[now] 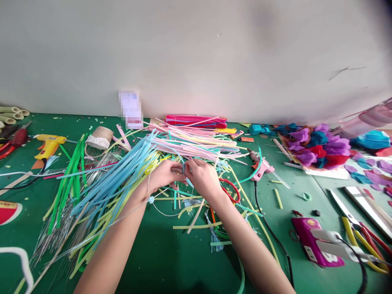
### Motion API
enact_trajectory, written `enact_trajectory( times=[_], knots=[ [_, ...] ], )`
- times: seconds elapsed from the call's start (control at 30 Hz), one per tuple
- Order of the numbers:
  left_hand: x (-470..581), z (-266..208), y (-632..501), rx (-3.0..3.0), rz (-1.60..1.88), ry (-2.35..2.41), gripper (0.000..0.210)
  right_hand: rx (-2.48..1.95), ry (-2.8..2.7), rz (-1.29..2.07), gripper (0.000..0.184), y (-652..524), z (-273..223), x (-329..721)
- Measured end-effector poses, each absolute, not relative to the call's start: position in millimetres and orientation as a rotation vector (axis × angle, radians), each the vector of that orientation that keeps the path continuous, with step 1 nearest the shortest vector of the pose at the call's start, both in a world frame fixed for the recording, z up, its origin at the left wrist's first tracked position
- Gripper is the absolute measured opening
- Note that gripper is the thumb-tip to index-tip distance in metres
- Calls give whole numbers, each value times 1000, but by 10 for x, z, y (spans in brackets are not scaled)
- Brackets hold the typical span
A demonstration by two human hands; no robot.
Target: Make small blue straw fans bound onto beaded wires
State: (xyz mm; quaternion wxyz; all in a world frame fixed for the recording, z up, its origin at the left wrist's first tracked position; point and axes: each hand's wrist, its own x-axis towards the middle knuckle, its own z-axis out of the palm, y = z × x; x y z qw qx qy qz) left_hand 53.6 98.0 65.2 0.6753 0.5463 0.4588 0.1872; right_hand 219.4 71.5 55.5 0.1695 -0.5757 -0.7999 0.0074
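Both my hands meet above the middle of the table, with fingertips close together. My left hand pinches a small piece of light-blue pipe cleaner. My right hand closes on the same piece from the other side; the fingers hide most of it. A thin white cord with a light-blue bead hangs round my left wrist. Left of that hand lies a bundle of light-blue pipe cleaners. Behind both hands spreads a pile of pale pink pipe cleaners. Red-handled scissors lie partly hidden by my right wrist.
A yellow glue gun and twine roll stand left; green pipe cleaners lie nearby. To the right are a pink glue gun with a black cable, a magenta power socket, pliers and purple-red flowers.
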Motion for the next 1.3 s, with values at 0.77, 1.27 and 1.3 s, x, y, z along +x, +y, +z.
enact_trajectory(
  times=[0.77,1.27,1.3],
  knots=[
    [503,666,986,1225,425,991,32,-1616,-2280,4,17,732,663,2239],
    [493,644,997,1191,424,982,43,-1525,-2302,64,21,742,688,2286],
    [495,649,995,1192,421,987,43,-1519,-2319,35,22,746,674,2272]
  ],
)
